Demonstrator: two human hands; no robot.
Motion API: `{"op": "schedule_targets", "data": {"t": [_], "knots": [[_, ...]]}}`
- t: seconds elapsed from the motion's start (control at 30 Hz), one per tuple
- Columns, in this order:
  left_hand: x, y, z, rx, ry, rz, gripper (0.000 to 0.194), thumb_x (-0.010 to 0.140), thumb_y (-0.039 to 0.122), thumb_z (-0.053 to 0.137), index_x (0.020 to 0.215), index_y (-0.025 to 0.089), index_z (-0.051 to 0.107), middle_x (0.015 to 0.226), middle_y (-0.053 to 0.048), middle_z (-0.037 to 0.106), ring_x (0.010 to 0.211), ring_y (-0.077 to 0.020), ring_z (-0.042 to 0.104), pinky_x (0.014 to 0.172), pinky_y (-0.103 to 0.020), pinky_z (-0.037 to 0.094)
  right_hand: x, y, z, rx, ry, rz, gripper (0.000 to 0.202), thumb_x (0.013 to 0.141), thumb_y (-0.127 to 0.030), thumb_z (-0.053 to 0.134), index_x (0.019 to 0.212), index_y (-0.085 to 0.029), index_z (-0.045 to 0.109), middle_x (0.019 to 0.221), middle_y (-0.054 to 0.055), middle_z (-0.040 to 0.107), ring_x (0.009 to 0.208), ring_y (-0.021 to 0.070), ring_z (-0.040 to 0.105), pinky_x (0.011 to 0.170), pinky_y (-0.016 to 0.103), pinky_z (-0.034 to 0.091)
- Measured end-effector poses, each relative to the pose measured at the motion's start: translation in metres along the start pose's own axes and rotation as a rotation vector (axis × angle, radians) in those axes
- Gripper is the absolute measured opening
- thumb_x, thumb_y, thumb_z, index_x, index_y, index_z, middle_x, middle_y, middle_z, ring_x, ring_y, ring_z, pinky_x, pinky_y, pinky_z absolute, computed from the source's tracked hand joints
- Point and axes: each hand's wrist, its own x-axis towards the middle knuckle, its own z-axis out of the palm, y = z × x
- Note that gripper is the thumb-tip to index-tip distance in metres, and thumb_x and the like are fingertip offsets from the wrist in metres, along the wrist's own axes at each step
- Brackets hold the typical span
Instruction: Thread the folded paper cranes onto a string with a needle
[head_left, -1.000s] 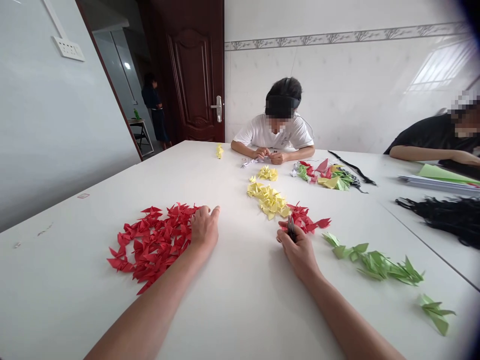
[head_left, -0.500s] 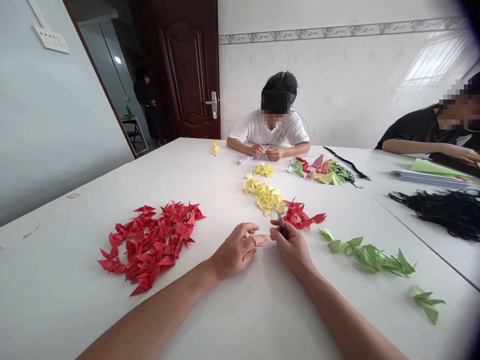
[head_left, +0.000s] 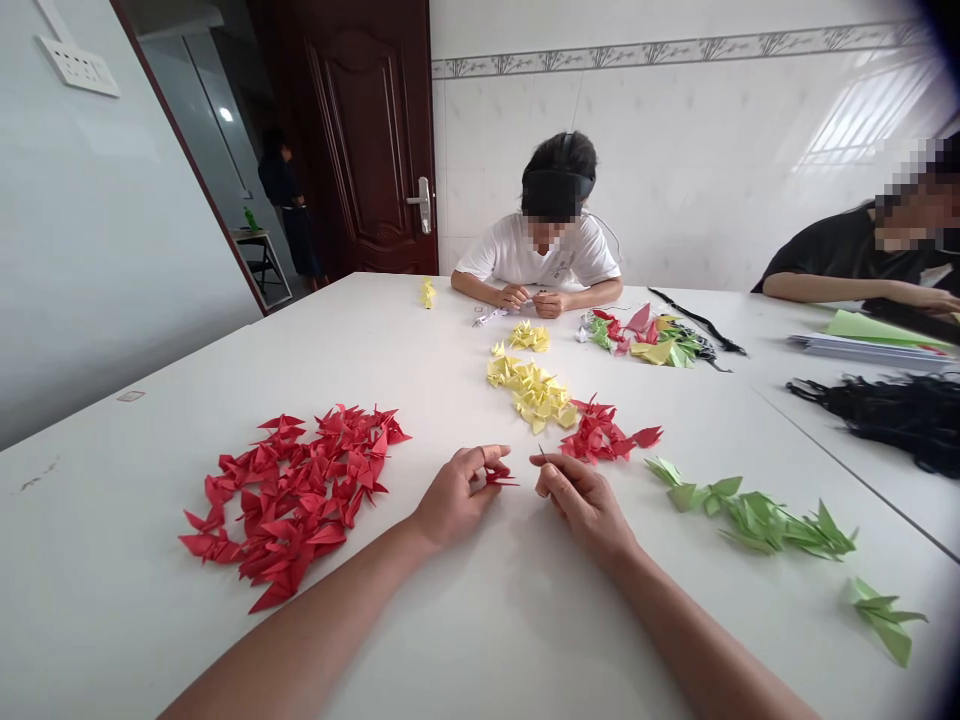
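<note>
Pinched in the fingers of my left hand (head_left: pixel 459 497) is a small folded red paper crane (head_left: pixel 499 478), partly hidden by them. My right hand (head_left: pixel 586 502) is closed around a thin dark pointed tool (head_left: pixel 542 452); only its tip shows, so its exact kind is unclear. The two hands are apart, just above the white table (head_left: pixel 480 640). To the left of my left hand lies a big heap of red paper cranes (head_left: pixel 300 490). A smaller red pile (head_left: pixel 598 432) sits just beyond my right hand, touching yellow paper cranes (head_left: pixel 534 390). Light green paper cranes (head_left: pixel 772 522) trail off to the right.
Across the table a person in a white shirt (head_left: pixel 541 255) works with both hands. Another person in black (head_left: pixel 840 265) sits at the right, near papers (head_left: pixel 870 347) and a black stringy bundle (head_left: pixel 885 415). Mixed coloured cranes (head_left: pixel 645 340) lie farther back.
A red paper crane now shows in my left hand, whose fingers have closed. My right hand has turned, so less of the dark tool shows. The hands are slightly farther apart.
</note>
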Motion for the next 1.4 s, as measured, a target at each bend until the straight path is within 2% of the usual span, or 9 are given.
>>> {"op": "schedule_targets", "data": {"t": [0.1, 0.17, 0.3, 0.4, 0.53, 0.73, 0.93, 1.1, 1.4], "knots": [[0.002, -0.004, -0.002, -0.128, 0.016, -0.025, 0.036, 0.078, 0.014, 0.051, 0.114, 0.019, 0.051, 0.101, -0.007, 0.060, 0.098, -0.0162, 0.057, 0.088, -0.031, 0.043, -0.003, -0.004, 0.001, -0.116, -0.126, -0.032, 0.038, 0.083, -0.046, 0.043, 0.092, -0.015, 0.061, 0.070, 0.004, 0.060, 0.063, 0.0146, 0.052, 0.053, 0.024, 0.038], [0.003, -0.005, -0.002, -0.188, 0.011, -0.019, 0.034, 0.077, 0.014, 0.052, 0.110, 0.018, 0.052, 0.104, -0.008, 0.059, 0.100, -0.0164, 0.056, 0.090, -0.031, 0.041, -0.004, -0.006, 0.002, -0.176, -0.157, -0.042, 0.038, 0.083, -0.047, 0.042, 0.091, -0.015, 0.062, 0.069, 0.003, 0.060, 0.062, 0.0144, 0.052, 0.052, 0.024, 0.037], [0.003, -0.005, 0.000, -0.296, -0.002, -0.043, 0.038, 0.074, 0.014, 0.058, 0.111, 0.018, 0.050, 0.103, -0.007, 0.057, 0.096, -0.0154, 0.057, 0.088, -0.031, 0.043, -0.004, -0.007, 0.003, -0.219, -0.137, -0.050, 0.038, 0.083, -0.047, 0.041, 0.086, -0.016, 0.063, 0.066, 0.002, 0.058, 0.059, 0.0131, 0.049, 0.051, 0.023, 0.036], [0.003, -0.002, -0.001, -0.333, 0.037, -0.093, 0.036, 0.069, 0.016, 0.064, 0.104, 0.018, 0.052, 0.103, -0.006, 0.056, 0.092, -0.0142, 0.058, 0.085, -0.030, 0.045, -0.003, -0.006, 0.003, -0.189, -0.077, -0.026, 0.037, 0.083, -0.047, 0.041, 0.086, -0.016, 0.061, 0.065, 0.002, 0.057, 0.059, 0.0130, 0.049, 0.052, 0.023, 0.037], [0.005, 0.001, -0.002, -0.378, 0.075, -0.175, 0.039, 0.069, 0.023, 0.066, 0.105, 0.020, 0.052, 0.091, -0.003, 0.057, 0.073, -0.0111, 0.060, 0.069, -0.027, 0.050, -0.002, -0.003, 0.002, -0.150, -0.012, 0.017, 0.037, 0.083, -0.048, 0.040, 0.084, -0.017, 0.060, 0.066, 0.002, 0.056, 0.062, 0.0141, 0.051, 0.055, 0.023, 0.038], [0.004, 0.005, -0.003, -0.386, 0.023, -0.190, 0.032, 0.074, 0.031, 0.060, 0.104, 0.022, 0.053, 0.108, -0.007, 0.055, 0.079, -0.0174, 0.064, 0.054, -0.023, 0.047, -0.003, -0.003, 0.002, -0.171, -0.049, -0.018, 0.038, 0.083, -0.048, 0.040, 0.083, -0.016, 0.060, 0.065, 0.001, 0.055, 0.061, 0.0132, 0.049, 0.054, 0.023, 0.036], [0.006, -0.002, -0.005, -0.428, -0.007, -0.098, 0.018, 0.076, 0.026, 0.058, 0.091, 0.016, 0.057, 0.089, -0.005, 0.064, 0.079, -0.0144, 0.062, 0.067, -0.026, 0.047, -0.004, -0.007, 0.003, -0.242, -0.140, -0.080, 0.041, 0.085, -0.046, 0.036, 0.077, -0.016, 0.062, 0.061, 0.000, 0.052, 0.053, 0.0103, 0.043, 0.048, 0.021, 0.032], [0.008, -0.002, -0.008, -0.488, -0.016, -0.135, 0.018, 0.072, 0.023, 0.063, 0.088, 0.016, 0.059, 0.082, -0.003, 0.065, 0.077, -0.0129, 0.061, 0.070, -0.026, 0.046, -0.004, -0.009, 0.004, -0.289, -0.146, -0.093, 0.040, 0.085, -0.046, 0.037, 0.079, -0.017, 0.064, 0.061, 0.000, 0.054, 0.053, 0.0111, 0.045, 0.047, 0.022, 0.032], [0.009, -0.002, -0.010, -0.560, -0.140, -0.116, 0.014, 0.071, 0.020, 0.064, 0.084, 0.015, 0.061, 0.081, -0.003, 0.064, 0.078, -0.0134, 0.061, 0.076, -0.030, 0.046, -0.004, -0.007, 0.006, -0.323, -0.151, -0.081, 0.036, 0.085, -0.044, 0.038, 0.077, -0.018, 0.063, 0.067, 0.001, 0.058, 0.059, 0.0126, 0.050, 0.051, 0.022, 0.034]]}}
